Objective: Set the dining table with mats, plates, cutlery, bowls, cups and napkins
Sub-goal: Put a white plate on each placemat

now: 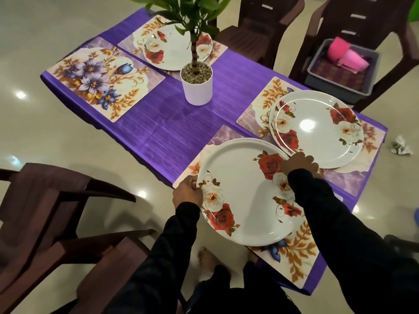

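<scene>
The person's left hand (187,193) grips the near-left rim of a stack of two rose-patterned plates (240,196). Its thumb and fingers are curled round the edge, with the fingertips hidden under the rim, so how wide they spread cannot be told. The right hand (300,164) holds the far-right rim of the same stack; its fingers are bent over the edge, knuckles up and packed close together, and the tips are out of sight beneath the plate. A second rim shows just beyond the top plate's far edge, between the two hands.

The stack sits between the two sets of fingers, over the nearest floral mat (292,252), though whether it rests on the mat or is lifted slightly cannot be told. Just beyond the right hand's knuckles lies another plate (317,130), on its own mat (258,114), its near edge almost touching those fingers. Well beyond the left hand's fingers, a bare floral mat (102,82) lies on the purple tablecloth (172,123), and past it a third plate (174,51) sits on a far mat behind a potted plant (196,82). Far to the right of the right hand, a grey tub (340,71) on a chair (371,23) holds pink cups (347,56).
</scene>
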